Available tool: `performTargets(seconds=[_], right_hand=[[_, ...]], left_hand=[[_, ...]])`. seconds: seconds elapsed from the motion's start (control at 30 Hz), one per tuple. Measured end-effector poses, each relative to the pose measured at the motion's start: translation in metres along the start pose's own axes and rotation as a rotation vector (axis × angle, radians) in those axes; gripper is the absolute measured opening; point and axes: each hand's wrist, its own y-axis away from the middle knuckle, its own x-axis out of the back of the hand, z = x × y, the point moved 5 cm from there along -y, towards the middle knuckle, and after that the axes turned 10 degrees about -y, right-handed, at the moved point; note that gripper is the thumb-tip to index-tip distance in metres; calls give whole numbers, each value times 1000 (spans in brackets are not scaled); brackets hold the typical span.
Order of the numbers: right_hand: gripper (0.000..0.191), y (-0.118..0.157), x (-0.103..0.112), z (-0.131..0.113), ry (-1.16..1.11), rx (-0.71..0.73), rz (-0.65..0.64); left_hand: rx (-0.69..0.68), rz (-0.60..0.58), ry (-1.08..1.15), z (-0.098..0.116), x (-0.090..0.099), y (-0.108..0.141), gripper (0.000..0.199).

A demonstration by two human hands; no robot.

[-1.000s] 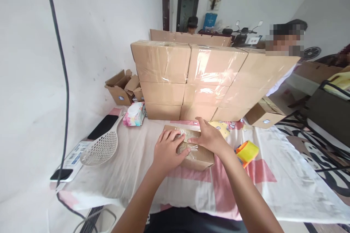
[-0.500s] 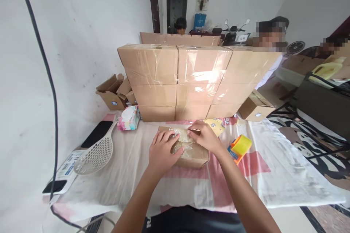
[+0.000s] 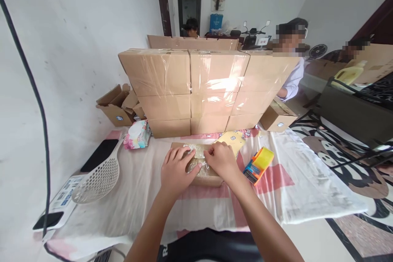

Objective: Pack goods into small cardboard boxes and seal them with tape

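Note:
A small cardboard box [image 3: 211, 180] lies on the cloth-covered table in front of me. Shiny clear plastic film [image 3: 197, 150], crumpled in places, covers part of its top. My left hand [image 3: 178, 170] rests on the box's left side, fingers spread over the film and thumb pointing right. At the box's right side, my right hand [image 3: 223, 160] is closed, its thumb and fingertips pinched at the film. Right of the box lies an orange and blue holder with a yellow roll [image 3: 263, 159], apparently a tape dispenser.
Stacked, taped cartons [image 3: 211, 86] form a wall behind the box. At left are a wipes pack [image 3: 137, 134], a white perforated scoop [image 3: 98, 178] and a phone [image 3: 49, 220]. Open cartons [image 3: 118, 108] stand back left; another box [image 3: 278, 116] stands right. People are beyond.
The view has shifted, moving the scene left and tilting it slightly. My right hand has moved inward over the box, closer to my left, and its fingers are more curled. My left hand stays spread.

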Motion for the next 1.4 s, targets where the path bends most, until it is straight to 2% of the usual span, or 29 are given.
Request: performTargets(seconds=[0.07,0.27,0.43,0.57,0.77,0.93,1.17,1.4], right_hand=[[25,0,-4,1,-29,18,51],[19,15,-3,4,-242,150,170],[13,25,0,-5,-334,349,156],[11,33,4,-12,-441,468,152],[14,31,3,-7,-525,362,148],[14,21,1,1,-458,228,194],[19,14,-2,8,-445,89,176],[19,11,-7,19,-325,10,278]], left_hand=[[-2,12,-7,0,0,0,30],[-31,34,-56,-3,-1,3,33],[-62,69,-70,-4,-4,4,33],[-71,43,-80,-4,-5,2,29],[-80,13,-75,-5,-5,3,27],[-73,9,-86,-4,-6,4,37],[-45,0,-87,-2,-6,3,35],[-37,24,-89,-2,-6,6,37]])
